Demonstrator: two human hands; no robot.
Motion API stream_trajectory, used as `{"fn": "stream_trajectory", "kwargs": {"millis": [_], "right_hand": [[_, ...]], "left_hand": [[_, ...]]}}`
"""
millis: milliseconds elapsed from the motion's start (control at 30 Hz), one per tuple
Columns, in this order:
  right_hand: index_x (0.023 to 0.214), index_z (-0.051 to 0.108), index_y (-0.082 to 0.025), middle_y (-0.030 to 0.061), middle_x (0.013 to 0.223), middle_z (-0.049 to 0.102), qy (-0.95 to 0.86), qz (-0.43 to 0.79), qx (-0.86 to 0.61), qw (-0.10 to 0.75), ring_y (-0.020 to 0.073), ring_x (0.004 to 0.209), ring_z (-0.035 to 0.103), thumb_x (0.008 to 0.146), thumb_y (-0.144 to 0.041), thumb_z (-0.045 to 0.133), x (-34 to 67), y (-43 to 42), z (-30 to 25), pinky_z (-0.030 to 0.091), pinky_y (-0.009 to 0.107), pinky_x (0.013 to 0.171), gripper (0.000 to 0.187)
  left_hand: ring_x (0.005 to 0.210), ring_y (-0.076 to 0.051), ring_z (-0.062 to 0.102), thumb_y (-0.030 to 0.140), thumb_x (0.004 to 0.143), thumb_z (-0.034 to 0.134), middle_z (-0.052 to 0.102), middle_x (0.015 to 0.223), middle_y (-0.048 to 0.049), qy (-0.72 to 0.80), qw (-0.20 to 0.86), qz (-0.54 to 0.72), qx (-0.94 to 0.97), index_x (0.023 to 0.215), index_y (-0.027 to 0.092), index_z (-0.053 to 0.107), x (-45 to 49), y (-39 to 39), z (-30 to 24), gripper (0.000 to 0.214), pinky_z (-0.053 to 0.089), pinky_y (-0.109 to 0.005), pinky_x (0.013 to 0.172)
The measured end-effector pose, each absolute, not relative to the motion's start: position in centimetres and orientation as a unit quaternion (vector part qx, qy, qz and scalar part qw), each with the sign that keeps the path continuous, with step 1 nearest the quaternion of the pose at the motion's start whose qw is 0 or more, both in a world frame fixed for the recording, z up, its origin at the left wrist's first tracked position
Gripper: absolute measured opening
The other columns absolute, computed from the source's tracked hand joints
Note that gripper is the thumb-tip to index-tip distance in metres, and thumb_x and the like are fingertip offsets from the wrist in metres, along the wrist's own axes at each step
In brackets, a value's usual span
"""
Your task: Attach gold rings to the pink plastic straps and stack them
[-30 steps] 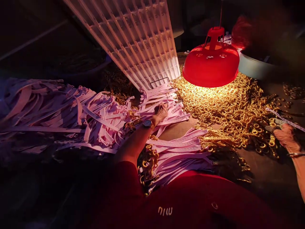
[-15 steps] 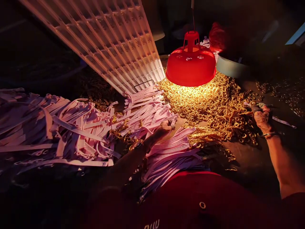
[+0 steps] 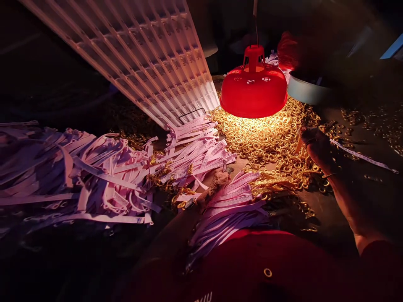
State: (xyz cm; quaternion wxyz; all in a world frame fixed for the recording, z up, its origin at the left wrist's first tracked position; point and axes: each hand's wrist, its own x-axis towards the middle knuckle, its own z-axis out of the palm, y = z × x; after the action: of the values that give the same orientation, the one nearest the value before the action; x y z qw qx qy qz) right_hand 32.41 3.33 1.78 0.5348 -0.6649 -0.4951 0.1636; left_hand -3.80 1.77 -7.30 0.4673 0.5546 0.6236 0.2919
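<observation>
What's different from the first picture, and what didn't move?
The right hand moved left, nearer the red lamp. The left hand came right and closer, from the middle of the pink straps below the ribbed panel to their near edge. I can't tell whether either hand grabbed or dropped anything. The lamp and panel stayed put.

Red lamp (image 3: 253, 98), ribbed panel (image 3: 151, 54), pale basin (image 3: 305, 91)
</observation>
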Motion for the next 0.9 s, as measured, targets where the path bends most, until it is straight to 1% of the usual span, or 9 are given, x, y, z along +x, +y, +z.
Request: {"fn": "stream_trajectory", "kwargs": {"millis": [133,200,267,333,400,533,633,733,900], "right_hand": [[0.082,0.065,-0.015,0.0009,0.073,0.062,-0.541,0.334,-0.568,0.524,0.0125,0.069,0.053,0.069,-0.052,0.078,25.2,3.9,0.6,0.048,0.03,0.07,0.041],[0.08,0.065,-0.016,0.0012,0.072,0.063,-0.552,0.401,-0.517,0.516,0.0129,0.068,0.055,0.064,-0.058,0.081,21.9,4.0,-0.2,0.049,0.03,0.068,0.047],[0.079,0.065,-0.017,0.0021,0.073,0.065,-0.554,0.452,-0.474,0.514,0.0135,0.067,0.057,0.064,-0.062,0.081,18.9,4.0,-1.2,0.051,0.03,0.066,0.049],[0.079,0.066,-0.018,0.0033,0.076,0.067,-0.569,0.473,-0.44,0.51,0.0145,0.068,0.058,0.068,-0.061,0.078,16.3,4.0,-2.1,0.052,0.031,0.066,0.046],[0.08,0.067,-0.019,0.0041,0.077,0.068,-0.611,0.465,-0.413,0.491,0.0158,0.07,0.06,0.075,-0.056,0.074,14.7,4.2,-2.9,0.053,0.031,0.068,0.039],[0.092,0.073,-0.017,0.007,0.083,0.073,-0.732,0.355,-0.437,0.385,0.0193,0.079,0.066,0.085,-0.04,0.067,15.6,6.2,-3.6,0.054,0.032,0.075,0.024],[0.111,0.074,-0.014,0.0123,0.092,0.075,-0.753,0.189,-0.561,0.287,0.0236,0.094,0.067,0.088,-0.026,0.064,18.9,9.7,-3.3,0.052,0.035,0.089,0.028],[0.122,0.07,-0.009,0.0157,0.094,0.074,-0.731,0.105,-0.639,0.214,0.0251,0.098,0.066,0.091,-0.015,0.053,21.9,14.2,-2.8,0.049,0.04,0.095,0.035],[0.111,0.072,-0.003,0.02,0.091,0.073,-0.749,0.098,-0.633,0.169,0.029,0.096,0.065,0.092,-0.011,0.046,23.1,20.6,-2.3,0.046,0.044,0.094,0.033]], "left_hand": [[0.085,-0.02,0.064,0.045,0.084,0.059,0.073,0.089,-0.0092,0.568,0.448,0.411,0.555,0.086,0.017,0.068,-2.6,1.4,-4.5,0.029,0.049,-0.033,0.086],[0.104,-0.023,0.064,0.048,0.084,0.06,0.073,0.106,-0.0113,0.527,0.455,0.447,0.562,0.099,0.017,0.07,-1.9,1.4,-3.3,0.036,0.046,-0.036,0.098],[0.109,-0.023,0.063,0.048,0.083,0.062,0.072,0.112,-0.0112,0.479,0.491,0.466,0.559,0.108,0.017,0.069,-1.3,1.4,-2.6,0.04,0.045,-0.037,0.102],[0.104,-0.023,0.064,0.047,0.079,0.067,0.073,0.104,-0.0102,0.444,0.555,0.46,0.532,0.106,0.015,0.069,-0.9,1.4,-2.4,0.041,0.046,-0.037,0.098],[0.091,-0.022,0.066,0.044,0.073,0.071,0.072,0.084,-0.0086,0.436,0.628,0.443,0.468,0.093,0.013,0.069,-0.9,1.5,-2.6,0.037,0.05,-0.036,0.089],[0.067,-0.019,0.064,0.035,0.066,0.073,0.059,0.055,-0.0022,0.466,0.69,0.438,0.34,0.071,0.014,0.06,-2.0,1.8,-3.1,0.025,0.053,-0.034,0.071],[0.064,-0.019,0.065,0.033,0.063,0.075,0.059,0.055,-0.002,0.483,0.677,0.464,0.306,0.07,0.015,0.058,-3.1,2.5,-3.1,0.026,0.053,-0.032,0.066],[0.068,-0.021,0.067,0.032,0.061,0.076,0.063,0.059,-0.0042,0.49,0.673,0.473,0.29,0.075,0.014,0.06,-3.6,3.1,-3.0,0.028,0.054,-0.034,0.068],[0.068,-0.02,0.067,0.025,0.055,0.073,0.064,0.062,-0.0037,0.484,0.686,0.467,0.279,0.078,0.014,0.062,-3.3,3.2,-2.7,0.027,0.053,-0.033,0.067]]}}
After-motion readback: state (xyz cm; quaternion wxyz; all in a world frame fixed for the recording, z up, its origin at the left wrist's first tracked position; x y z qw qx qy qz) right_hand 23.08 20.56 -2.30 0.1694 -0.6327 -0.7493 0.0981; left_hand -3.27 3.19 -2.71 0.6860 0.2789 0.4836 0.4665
